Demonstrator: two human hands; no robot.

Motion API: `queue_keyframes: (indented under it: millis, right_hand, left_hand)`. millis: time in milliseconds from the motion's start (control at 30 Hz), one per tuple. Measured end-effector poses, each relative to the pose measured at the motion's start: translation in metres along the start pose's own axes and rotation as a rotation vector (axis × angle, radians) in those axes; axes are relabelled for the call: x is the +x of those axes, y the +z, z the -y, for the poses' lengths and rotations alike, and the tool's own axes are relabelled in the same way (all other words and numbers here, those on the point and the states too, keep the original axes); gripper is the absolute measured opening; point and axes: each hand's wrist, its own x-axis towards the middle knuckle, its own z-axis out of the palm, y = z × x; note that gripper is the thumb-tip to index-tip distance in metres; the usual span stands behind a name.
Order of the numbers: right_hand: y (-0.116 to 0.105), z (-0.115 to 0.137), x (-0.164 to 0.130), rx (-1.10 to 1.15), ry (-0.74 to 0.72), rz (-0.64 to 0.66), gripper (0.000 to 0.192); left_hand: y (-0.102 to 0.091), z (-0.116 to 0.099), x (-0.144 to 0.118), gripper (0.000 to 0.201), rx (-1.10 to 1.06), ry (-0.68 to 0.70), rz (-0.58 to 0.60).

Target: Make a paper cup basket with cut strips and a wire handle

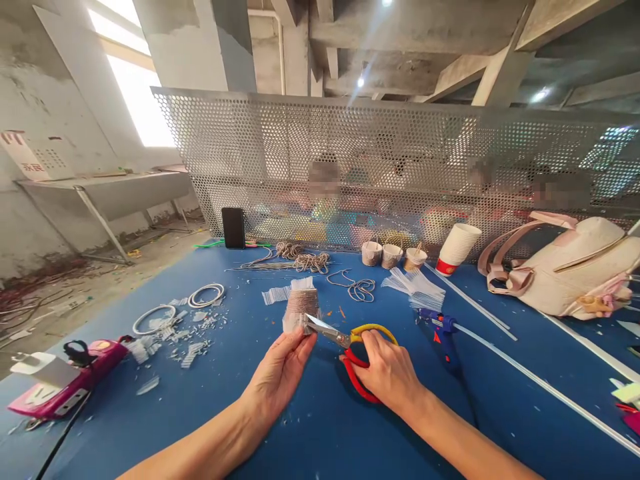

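My left hand is closed on the lower edge of a small cup wrapped in brown cord, with whitish strip material around its rim. In my right hand is a pair of scissors with red and yellow handles. Their blades are parted and point left, at the cup's rim beside my left fingertips. Whether the blades touch the strip material, I cannot tell. Just behind the cup lies a piece of whitish ribbed strip.
A blue hot glue gun with a long glue stick lies right. Behind are cord bundles, three small cups, stacked paper cups, a phone and a backpack. Left are white rings, scraps and a pink power strip.
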Motion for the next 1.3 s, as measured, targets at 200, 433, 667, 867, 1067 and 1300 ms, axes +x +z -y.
queue_keyframes:
  millis: [200,433,667,867,1067,1300]
  right_hand:
    - [0.004,0.004,-0.004,0.020,0.027,0.030,0.046]
    - [0.009,0.007,-0.001,0.060,0.043,0.057,0.048]
    - [0.009,0.010,-0.002,0.154,0.080,0.159,0.040]
    - [0.009,0.006,-0.003,0.184,0.060,0.128,0.040]
    - [0.010,0.008,-0.004,0.296,0.147,0.127,0.044]
    - [0.008,0.006,-0.005,0.219,0.168,0.120,0.043]
  left_hand:
    - [-0.003,0.002,0.005,0.025,0.001,0.033,0.015]
    - [-0.006,0.002,0.009,0.026,0.004,0.059,-0.004]
    - [-0.008,0.002,0.010,0.026,0.023,0.072,0.002]
    - [-0.007,0.001,0.010,0.025,0.012,0.071,-0.001]
    - [-0.001,-0.003,0.005,0.023,0.002,0.056,-0.032]
    - [-0.004,-0.005,0.007,0.023,0.022,0.061,-0.032]
